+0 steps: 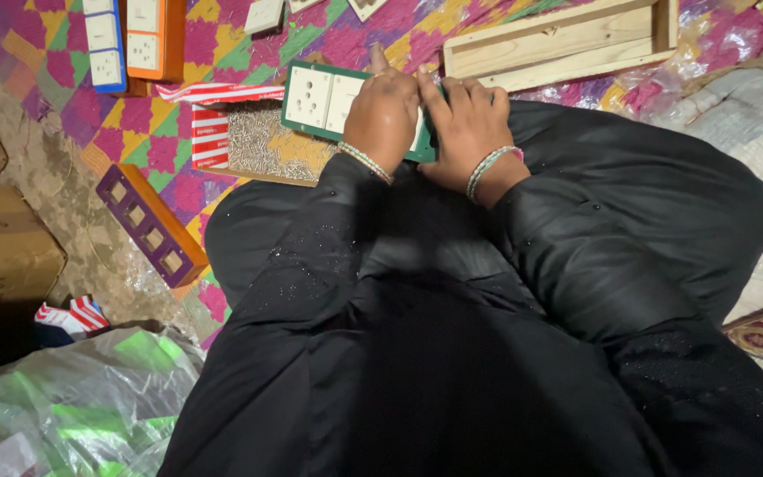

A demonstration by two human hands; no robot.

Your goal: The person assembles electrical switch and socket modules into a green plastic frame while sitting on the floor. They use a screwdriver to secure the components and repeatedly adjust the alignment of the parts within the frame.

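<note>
While both hands clamp the green switch board (pixel 324 99) at top centre, left hand (pixel 384 115) and right hand (pixel 465 124) together; a slip could tip the screw box (pixel 262 146) beside it.

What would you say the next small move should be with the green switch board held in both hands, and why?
Probably reach the left hand to the open box of screws just beside it. Both hands, the right hand too, grip the green board, and no screw shows in the fingers.

A green-framed switchboard panel (pixel 324 99) with white socket plates lies flat, face up, apparently resting across the lap, right end hidden.
</note>
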